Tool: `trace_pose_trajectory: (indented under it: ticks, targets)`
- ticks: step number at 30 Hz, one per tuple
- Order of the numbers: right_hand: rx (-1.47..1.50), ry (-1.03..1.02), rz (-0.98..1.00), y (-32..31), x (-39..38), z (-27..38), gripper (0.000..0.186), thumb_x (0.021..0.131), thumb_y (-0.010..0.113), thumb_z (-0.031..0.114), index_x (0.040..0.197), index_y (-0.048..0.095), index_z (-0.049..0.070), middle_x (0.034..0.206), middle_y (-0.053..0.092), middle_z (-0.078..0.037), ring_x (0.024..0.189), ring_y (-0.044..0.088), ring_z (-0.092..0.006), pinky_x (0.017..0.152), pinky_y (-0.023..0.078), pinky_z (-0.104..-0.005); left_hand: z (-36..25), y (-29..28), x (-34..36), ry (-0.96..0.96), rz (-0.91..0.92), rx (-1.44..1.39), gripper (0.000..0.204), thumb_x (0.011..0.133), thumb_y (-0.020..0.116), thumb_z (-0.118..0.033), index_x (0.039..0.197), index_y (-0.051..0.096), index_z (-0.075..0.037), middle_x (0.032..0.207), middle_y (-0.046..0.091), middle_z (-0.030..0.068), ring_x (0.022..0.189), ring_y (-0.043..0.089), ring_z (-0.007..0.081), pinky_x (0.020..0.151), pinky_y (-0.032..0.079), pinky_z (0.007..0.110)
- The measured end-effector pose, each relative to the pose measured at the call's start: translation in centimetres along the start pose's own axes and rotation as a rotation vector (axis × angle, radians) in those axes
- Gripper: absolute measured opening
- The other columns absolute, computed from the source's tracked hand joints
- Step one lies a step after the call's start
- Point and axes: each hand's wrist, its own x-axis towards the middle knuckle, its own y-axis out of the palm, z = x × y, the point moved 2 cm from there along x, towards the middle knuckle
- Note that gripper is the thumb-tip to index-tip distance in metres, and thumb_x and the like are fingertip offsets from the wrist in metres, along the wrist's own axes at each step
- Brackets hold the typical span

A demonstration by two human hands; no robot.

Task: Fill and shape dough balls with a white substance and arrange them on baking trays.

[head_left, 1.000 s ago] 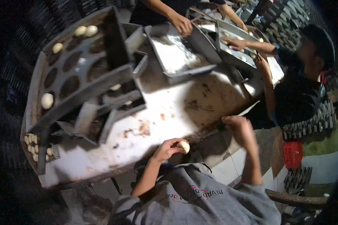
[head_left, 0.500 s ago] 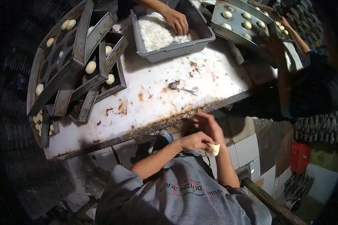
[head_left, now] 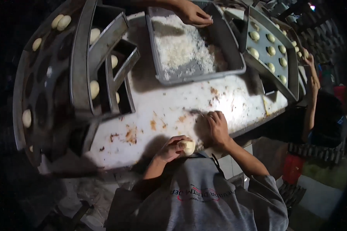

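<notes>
My left hand (head_left: 172,149) is closed around a pale, round dough ball (head_left: 188,148) at the table's near edge, just in front of my shirt. To its right, my right hand (head_left: 218,128) reaches over the white tabletop with bent fingers. These come down on the handle of a small spoon, whose dark-filled bowl (head_left: 197,112) lies in shadow beside the fingertips. The handle itself is mostly hidden under the hand.
A grey tub (head_left: 196,80) of white shreds stands at the far side; another person's hand (head_left: 192,14) is above it. Stacked metal trays (head_left: 81,65) with dough balls crowd the left. Another tray (head_left: 293,82) of dough balls sits right, near another person's arm (head_left: 312,88).
My hands have parted and moved forward over the table edge. The dough ball is now in my left hand, and my right hand has reached the spoon. The other person's hand has lifted from the shreds.
</notes>
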Motion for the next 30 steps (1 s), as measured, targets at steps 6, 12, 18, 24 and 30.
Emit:
trace_pose_trajectory:
  ticks: [6,12,18,24,30]
  targets:
    - [0.142,0.113,-0.146,-9.6,11.2,1.6,0.010,0.075,0.051,-0.005,0.083,0.054,0.000,0.072,0.056,-0.014,0.058,0.057,-0.0315,0.053,0.047,-0.0364,-1.4,-5.3,1.2,0.241,-0.167,-0.241,0.023,0.083,0.056,-0.024,0.088,0.054,-0.002,0.089,0.053,0.0038,0.089,0.050,0.0112,0.078,0.041,0.028]
    - [-0.370,-0.029,0.371,-3.4,26.8,-1.8,0.012,0.078,0.047,0.007,0.076,0.058,0.002,0.071,0.059,-0.015,0.062,0.060,-0.0308,0.060,0.050,-0.0388,-6.4,-3.9,2.4,0.292,-0.189,0.147,0.052,0.068,0.072,-0.021,0.108,0.047,0.000,0.098,0.053,0.0040,0.091,0.049,0.0128,0.080,0.041,0.028]
    - [-0.275,-0.267,0.546,-1.9,27.3,1.9,0.014,0.075,0.051,0.009,0.064,0.057,0.003,0.059,0.056,-0.015,0.057,0.060,-0.0278,0.052,0.047,-0.0371,-6.5,-7.6,-0.9,0.170,-0.426,0.226,0.049,0.073,0.063,-0.014,0.116,0.044,0.001,0.107,0.053,0.0100,0.100,0.049,0.0177,0.087,0.039,0.032]
    - [-0.186,-0.355,0.649,-0.2,26.1,2.3,0.009,0.074,0.051,0.010,0.073,0.056,0.002,0.062,0.055,-0.012,0.055,0.058,-0.0271,0.053,0.046,-0.0385,-8.4,-7.9,-0.8,0.585,-0.190,-0.077,0.047,0.069,0.051,-0.005,0.116,0.047,-0.003,0.130,0.037,0.0127,0.120,0.035,0.0283,0.102,0.025,0.045]
    - [-0.190,-0.345,0.175,-1.3,27.9,1.1,0.014,0.079,0.046,0.010,0.073,0.055,0.000,0.062,0.055,-0.015,0.054,0.057,-0.0280,0.050,0.047,-0.0382,-7.6,-8.0,0.0,0.637,-0.161,-0.237,0.051,0.078,0.052,-0.023,0.123,0.038,-0.005,0.123,0.043,0.0123,0.115,0.041,0.0268,0.100,0.029,0.042]
